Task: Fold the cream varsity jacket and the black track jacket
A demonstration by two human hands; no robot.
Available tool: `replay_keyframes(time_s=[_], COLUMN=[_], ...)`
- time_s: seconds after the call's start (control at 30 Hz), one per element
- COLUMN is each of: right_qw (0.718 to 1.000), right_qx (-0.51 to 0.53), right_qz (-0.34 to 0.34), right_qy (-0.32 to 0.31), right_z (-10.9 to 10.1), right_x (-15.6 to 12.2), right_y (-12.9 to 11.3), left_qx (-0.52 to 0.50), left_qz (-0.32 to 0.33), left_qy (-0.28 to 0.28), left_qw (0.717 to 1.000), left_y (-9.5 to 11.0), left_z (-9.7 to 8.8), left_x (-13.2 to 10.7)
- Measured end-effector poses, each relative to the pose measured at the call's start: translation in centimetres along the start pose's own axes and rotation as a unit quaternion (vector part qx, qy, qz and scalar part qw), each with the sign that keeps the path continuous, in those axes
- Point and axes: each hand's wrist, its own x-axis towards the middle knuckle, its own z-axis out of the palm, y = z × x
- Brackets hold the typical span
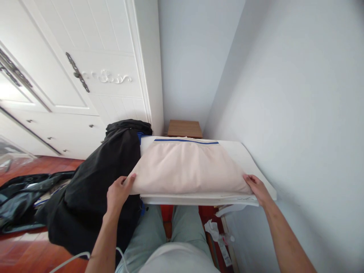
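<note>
Containers: dark see-through bag (17,206) on the red-brown floor (21,248), off the table's left edge; folded striped fabric (47,197) visible in it, rest unclear. White wardrobe (116,34) beyond has drawers (74,131), all closed, contents hidden.

Writing: small grey marks (245,199) near the right end of the table's front edge, too blurred to read. Pale paper strip (225,252) on the floor below, print not legible.

Materials: pink cloth (187,168) lies on the white table (251,163), smooth, lightly creased, roughly trapezoid. Blue band (186,141) along its narrow side at the table's back edge; wide side at the front edge. Left hand (121,189) pinches its front-left corner, just past the table's left edge; right hand (256,185) pinches the front-right. Matte black fabric (105,185) heaped against the table's left edge. Brown wood-look surface (184,128) behind the back edge.
</note>
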Motion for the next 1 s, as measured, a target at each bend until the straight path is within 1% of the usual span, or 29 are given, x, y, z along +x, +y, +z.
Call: replay_keyframes(time_s=[0.07,0.13,0.23,0.3,0.4,0.5,0.53,0.57,0.63,0.67,0.7,0.73,0.77,0.8,0.83,0.87,0.9,0.93,0.97,1.0], right_qw=[1.0,0.999,0.995,0.993,0.993,0.994,0.994,0.994,0.99,0.984,0.974,0.964,0.953,0.943,0.936,0.934,0.929,0.918,0.909,0.903], right_qx=[-0.017,-0.037,-0.043,-0.037,-0.028,-0.024,-0.026,-0.038,-0.092,-0.132,-0.172,-0.202,-0.218,-0.22,-0.212,-0.191,-0.184,-0.191,-0.196,-0.201], right_qz=[-0.007,-0.017,-0.031,-0.033,-0.027,-0.025,-0.025,-0.02,-0.007,-0.012,-0.03,-0.062,-0.106,-0.158,-0.208,-0.257,-0.307,-0.346,-0.366,-0.374], right_qy=[0.004,0.03,0.085,0.103,0.11,0.101,0.099,0.1,0.11,0.123,0.142,0.163,0.182,0.193,0.189,0.16,0.095,0.019,-0.029,-0.06], right_z=[0.4,0.9,1.5,1.7,1.7,1.7,1.6,1.5,1.2,1.1,1.1,1.2,1.6,2.4,3.5,4.9,6.7,8.7,10.9,13.1], right_x=[-0.3,-0.4,-0.3,-0.1,0.4,1.1,1.3,1.4,1.7,1.8,1.9,2.0,2.0,2.2,2.3,2.6,3.1,3.6,4.2,5.0], right_y=[-0.1,0.0,0.3,0.3,0.3,0.3,0.5,0.7,0.9,0.8,0.4,-0.3,-1.4,-2.9,-4.7,-6.7,-8.7,-10.6,-12.3,-13.7], left_qx=[0.03,0.041,0.031,0.013,-0.003,-0.014,-0.026,-0.039,-0.053,-0.054,-0.052,-0.053,-0.057,-0.067,-0.076,-0.079,-0.076,-0.063,-0.036,-0.002], left_qz=[-0.006,-0.012,-0.013,-0.016,-0.029,-0.038,-0.03,-0.013,0.044,0.082,0.123,0.164,0.205,0.246,0.286,0.321,0.351,0.374,0.392,0.402], left_qy=[0.001,0.024,0.057,0.07,0.075,0.078,0.09,0.113,0.187,0.224,0.251,0.263,0.254,0.229,0.193,0.15,0.107,0.066,0.023,-0.013], left_qw=[1.0,0.999,0.998,0.997,0.997,0.996,0.995,0.993,0.98,0.97,0.959,0.949,0.943,0.939,0.936,0.932,0.927,0.923,0.919,0.916], left_y=[0.1,0.2,0.2,0.2,0.3,0.3,0.3,0.3,0.4,0.6,0.9,1.4,2.2,3.3,4.6,6.2,8.0,10.0,12.1,14.0], left_z=[0.1,0.3,0.6,0.7,0.8,1.1,1.2,1.4,1.6,1.7,1.8,1.9,2.0,2.1,2.3,2.6,3.0,3.5,4.1,4.9], left_x=[0.1,0.1,-0.1,-0.2,-0.2,-0.3,-0.5,-0.8,-1.9,-2.6,-3.2,-3.7,-4.1,-4.2,-4.1,-3.7,-2.9,-2.0,-0.8,0.4])
